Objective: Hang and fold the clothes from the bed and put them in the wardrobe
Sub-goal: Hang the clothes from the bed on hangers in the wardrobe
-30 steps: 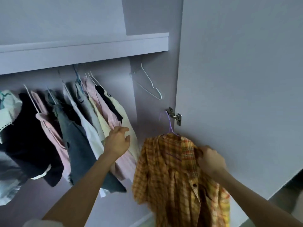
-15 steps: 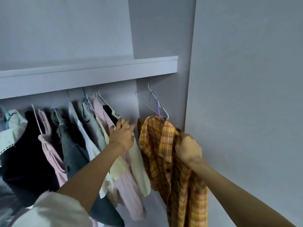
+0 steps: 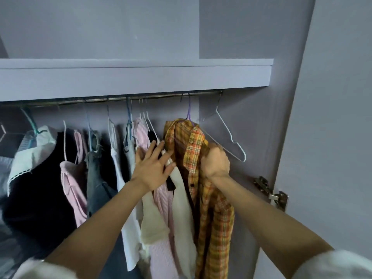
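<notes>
Plaid shirt [image 3: 203, 178] is now hanging from the rail [image 3: 141, 98] by its purple hanger [image 3: 189, 111], w/ the hook's seat half hidden. Right hand [image 3: 216, 162] is gripping its shoulder, fingers curled; left hand [image 3: 153, 168], fingers spread flat, is pressing hung clothes [image 3: 161, 208] leftward. White hanger [image 3: 227, 133] is hanging near the door [image 3: 332, 117].
</notes>
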